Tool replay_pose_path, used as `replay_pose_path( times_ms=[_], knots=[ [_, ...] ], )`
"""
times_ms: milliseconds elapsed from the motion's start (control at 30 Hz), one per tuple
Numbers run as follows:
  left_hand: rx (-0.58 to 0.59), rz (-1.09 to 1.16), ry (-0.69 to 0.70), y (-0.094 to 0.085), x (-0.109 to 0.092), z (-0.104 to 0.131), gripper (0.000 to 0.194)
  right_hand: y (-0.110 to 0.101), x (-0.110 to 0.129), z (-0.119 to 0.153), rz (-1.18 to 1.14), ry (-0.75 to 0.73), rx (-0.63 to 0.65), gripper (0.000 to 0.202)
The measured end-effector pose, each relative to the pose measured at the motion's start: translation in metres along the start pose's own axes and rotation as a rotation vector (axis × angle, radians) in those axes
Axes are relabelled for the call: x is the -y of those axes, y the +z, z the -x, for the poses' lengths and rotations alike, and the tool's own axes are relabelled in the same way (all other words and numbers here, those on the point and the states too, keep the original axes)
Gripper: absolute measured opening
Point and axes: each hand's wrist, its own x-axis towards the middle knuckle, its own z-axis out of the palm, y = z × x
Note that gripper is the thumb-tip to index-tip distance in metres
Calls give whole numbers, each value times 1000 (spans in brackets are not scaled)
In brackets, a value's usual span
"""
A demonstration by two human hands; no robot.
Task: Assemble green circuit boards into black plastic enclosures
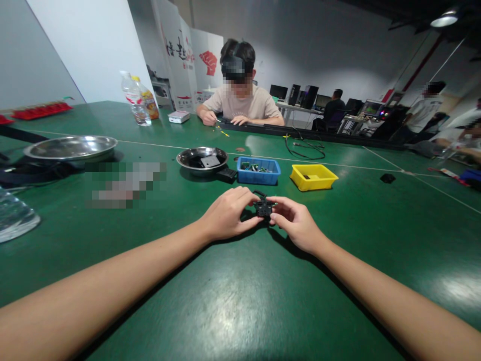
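Note:
Between both hands, just above the green table (240, 291), is a small black plastic part (264, 207) with bits of green showing at its sides. My left hand (231, 213) pinches its left side with thumb and fingers. On the right side, my right hand (296, 220) grips it the same way. Just beyond them stands a blue bin (259, 177) of small green circuit boards (251, 167). A yellow bin (314, 181) to its right holds a small dark piece. Left of the blue bin, a steel bowl (203, 169) holds dark parts and a grey piece.
A larger steel bowl (71, 155) sits at the left, near a clear container (15, 215). Two bottles (141, 103) and a white box (179, 117) stand farther back. Across the table a co-worker (240, 95) handles something small. A black cable (304, 148) lies at the back right.

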Motion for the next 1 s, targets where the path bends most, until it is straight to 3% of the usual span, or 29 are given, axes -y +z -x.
replay_pose_path(
  times_ms=[1000],
  knots=[
    [10, -3, -11, -1, -1, -1, 23, 0, 1, 1, 36, 7, 12, 40]
  ],
)
